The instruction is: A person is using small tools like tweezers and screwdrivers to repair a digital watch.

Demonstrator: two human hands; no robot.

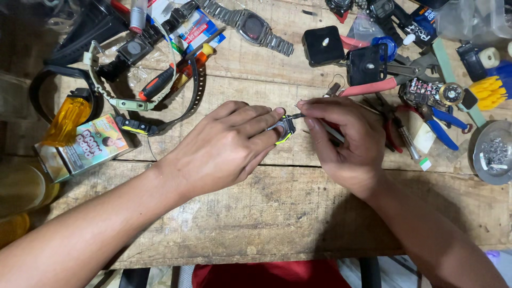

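My left hand (224, 146) pinches a small black watch case with yellow-green trim (286, 129) between its fingertips, closed on it just above the worn wooden plank table (266, 202), near the middle of the view. My right hand (344, 141) is closed around a thin metal tool with a dark tip (320, 124), and that tip touches the case's upper right edge. The tool's long axis slants from lower right, inside my palm, up and left toward the case. The case is too small for me to tell which way its face points. Just beyond my right hand lie red-handled pliers (368, 87) and blue-handled pliers (442, 130). Left of my left hand a dark rubber watch strap (184, 106) curves across the boards, and a steel-bracelet wristwatch (250, 25) lies farther back. A round metal dish of tiny parts (493, 153) sits at the right edge.
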